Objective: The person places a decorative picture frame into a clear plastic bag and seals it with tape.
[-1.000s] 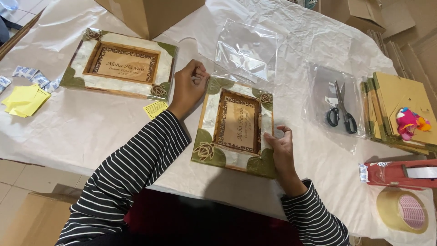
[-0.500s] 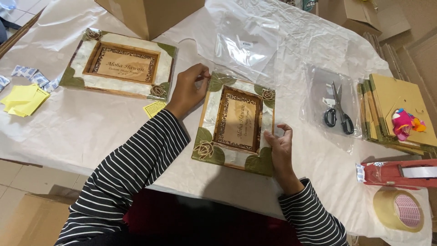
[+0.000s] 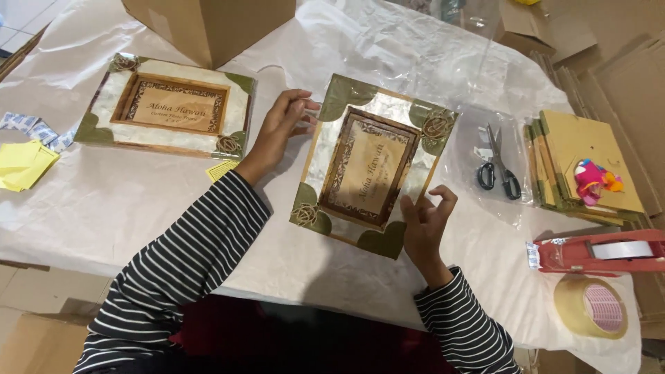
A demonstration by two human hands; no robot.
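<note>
A decorated picture frame [image 3: 374,166] with pearly panels, green corners and a brown inner border lies tilted on the white-covered table [image 3: 125,201], inside what looks like a clear plastic sleeve. My left hand [image 3: 280,125] pinches its upper left edge. At the lower right edge, beside a green corner, my right hand [image 3: 424,225] has its thumb and curled fingers on the frame. Both sleeves are black and white striped.
A second, similar frame [image 3: 170,104] lies at the left, in front of a cardboard box [image 3: 208,24]. Yellow papers [image 3: 21,163] sit at the far left. On the right are scissors [image 3: 499,173], a cardboard stack [image 3: 589,156], a red tape dispenser [image 3: 596,253] and a tape roll [image 3: 592,305].
The frame has turned a little clockwise between my hands. My right hand's fingers have lifted and curled at its lower right edge.
</note>
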